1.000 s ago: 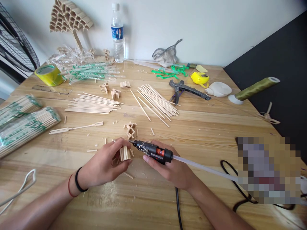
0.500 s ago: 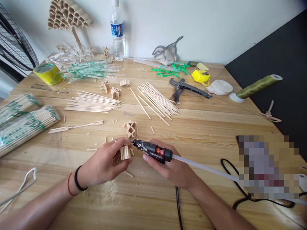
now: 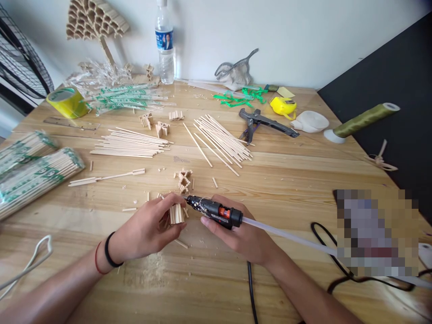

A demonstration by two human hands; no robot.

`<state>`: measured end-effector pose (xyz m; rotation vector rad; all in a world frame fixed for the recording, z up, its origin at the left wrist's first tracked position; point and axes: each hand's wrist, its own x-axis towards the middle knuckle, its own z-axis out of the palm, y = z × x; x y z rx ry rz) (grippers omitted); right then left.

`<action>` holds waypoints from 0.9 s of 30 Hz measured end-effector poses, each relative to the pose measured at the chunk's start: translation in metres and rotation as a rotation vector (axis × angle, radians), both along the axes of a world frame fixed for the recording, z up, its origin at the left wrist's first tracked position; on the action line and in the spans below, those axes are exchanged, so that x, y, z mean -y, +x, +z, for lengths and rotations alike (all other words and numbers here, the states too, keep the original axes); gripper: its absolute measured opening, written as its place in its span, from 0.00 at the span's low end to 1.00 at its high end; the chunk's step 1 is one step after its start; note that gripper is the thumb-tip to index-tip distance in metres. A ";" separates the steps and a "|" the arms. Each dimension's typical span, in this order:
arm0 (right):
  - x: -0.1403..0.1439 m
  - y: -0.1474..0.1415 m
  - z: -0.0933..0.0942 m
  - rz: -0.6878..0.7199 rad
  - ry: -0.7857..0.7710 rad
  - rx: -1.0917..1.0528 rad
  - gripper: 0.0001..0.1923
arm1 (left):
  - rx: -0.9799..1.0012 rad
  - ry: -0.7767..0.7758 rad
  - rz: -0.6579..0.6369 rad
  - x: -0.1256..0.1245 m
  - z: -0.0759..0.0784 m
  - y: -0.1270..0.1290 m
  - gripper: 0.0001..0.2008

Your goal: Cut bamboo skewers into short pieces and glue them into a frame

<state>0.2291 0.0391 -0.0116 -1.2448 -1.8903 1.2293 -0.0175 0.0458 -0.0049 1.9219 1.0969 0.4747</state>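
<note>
Plastic packs hold sticks | left grip pinches wooden block | right grip clasps glue gun

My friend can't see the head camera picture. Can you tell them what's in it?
A person's left hand holds a small bundle of short wooden sticks, and the right hand holds a black glue gun, its tip close by. On the wooden table lie loose thin sticks, with a clear bottle by the wall.
</note>
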 end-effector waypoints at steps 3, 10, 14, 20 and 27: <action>0.000 0.000 0.000 -0.001 -0.009 -0.002 0.11 | 0.004 -0.006 -0.009 0.000 0.001 0.001 0.13; 0.000 0.000 0.002 -0.006 -0.001 -0.005 0.13 | -0.016 -0.011 -0.012 0.000 -0.001 -0.001 0.14; 0.000 -0.001 0.002 -0.005 0.003 -0.003 0.13 | -0.019 -0.014 -0.016 0.000 -0.002 -0.002 0.15; 0.001 0.000 0.002 -0.002 -0.010 -0.017 0.13 | -0.030 -0.015 -0.021 0.000 -0.003 -0.002 0.16; 0.000 0.000 0.002 -0.004 -0.010 -0.005 0.13 | -0.034 -0.008 -0.032 0.000 -0.003 -0.002 0.16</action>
